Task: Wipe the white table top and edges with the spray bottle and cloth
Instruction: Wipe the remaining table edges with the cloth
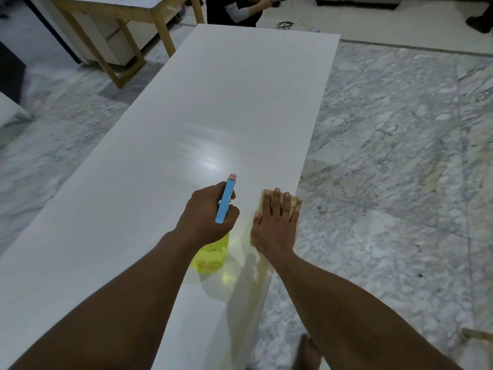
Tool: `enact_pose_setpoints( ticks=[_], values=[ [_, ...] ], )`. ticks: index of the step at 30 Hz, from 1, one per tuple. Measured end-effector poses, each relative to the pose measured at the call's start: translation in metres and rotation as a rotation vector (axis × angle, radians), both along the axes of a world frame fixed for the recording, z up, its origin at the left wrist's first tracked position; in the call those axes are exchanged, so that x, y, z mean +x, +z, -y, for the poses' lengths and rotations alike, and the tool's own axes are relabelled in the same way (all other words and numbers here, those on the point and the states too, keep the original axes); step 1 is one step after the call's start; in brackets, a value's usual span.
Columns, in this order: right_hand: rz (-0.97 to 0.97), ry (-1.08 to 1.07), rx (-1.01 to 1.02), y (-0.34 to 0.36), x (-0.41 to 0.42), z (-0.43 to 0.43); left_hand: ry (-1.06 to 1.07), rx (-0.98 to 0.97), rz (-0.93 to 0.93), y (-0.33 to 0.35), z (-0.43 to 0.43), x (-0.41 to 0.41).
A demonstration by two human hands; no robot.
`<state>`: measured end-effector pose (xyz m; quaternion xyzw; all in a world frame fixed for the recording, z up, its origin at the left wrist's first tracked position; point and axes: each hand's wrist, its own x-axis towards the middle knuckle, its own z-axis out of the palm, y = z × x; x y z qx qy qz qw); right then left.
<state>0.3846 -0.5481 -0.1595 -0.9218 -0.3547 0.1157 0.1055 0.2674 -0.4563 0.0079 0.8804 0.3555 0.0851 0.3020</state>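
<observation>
Left hand (206,213) wrapped tight around spray bottle (213,253), blue head pointing up the white table (186,102). Right hand (276,225) spread flat, pressing cloth (266,200) onto the table's right edge; cloth seems to overhang slightly. Bottle stands just beside that edge. Top bare beyond, glare patch mid-table. Marble floor (386,156) open to the right; wooden table (128,36) past the far-left corner.

Both forearms bare to the frame edge, no sleeves, no watch/rings/gloves on left hand (206,217) or right hand (274,231); nails short, feet bare.
</observation>
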Motion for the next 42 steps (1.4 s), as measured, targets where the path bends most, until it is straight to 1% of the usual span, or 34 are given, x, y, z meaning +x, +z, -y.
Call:
enact_pose_setpoints(
  ticks=[6, 14, 20, 25, 30, 34, 42],
  values=[
    [0.050, 0.001, 0.015, -0.005, -0.045, 0.022, -0.051, 0.006, 0.010, 0.001, 0.003, -0.041],
    [0.044, -0.055, 0.036, -0.007, -0.128, 0.061, -0.145, -0.042, 0.036, 0.004, 0.025, -0.115],
    [0.020, -0.085, 0.044, -0.005, -0.183, 0.089, -0.184, -0.033, 0.069, -0.003, 0.040, -0.159],
    [0.015, -0.119, 0.071, -0.008, -0.234, 0.116, -0.196, -0.064, 0.083, -0.004, 0.061, -0.193],
    [0.050, -0.121, 0.106, -0.011, -0.274, 0.140, -0.203, -0.103, 0.078, -0.005, 0.081, -0.218],
    [0.058, -0.136, 0.115, -0.012, -0.300, 0.155, -0.201, -0.091, 0.094, -0.005, 0.094, -0.237],
    [0.059, -0.148, 0.166, -0.015, -0.380, 0.198, -0.192, -0.038, 0.108, -0.007, 0.133, -0.292]
  ],
)
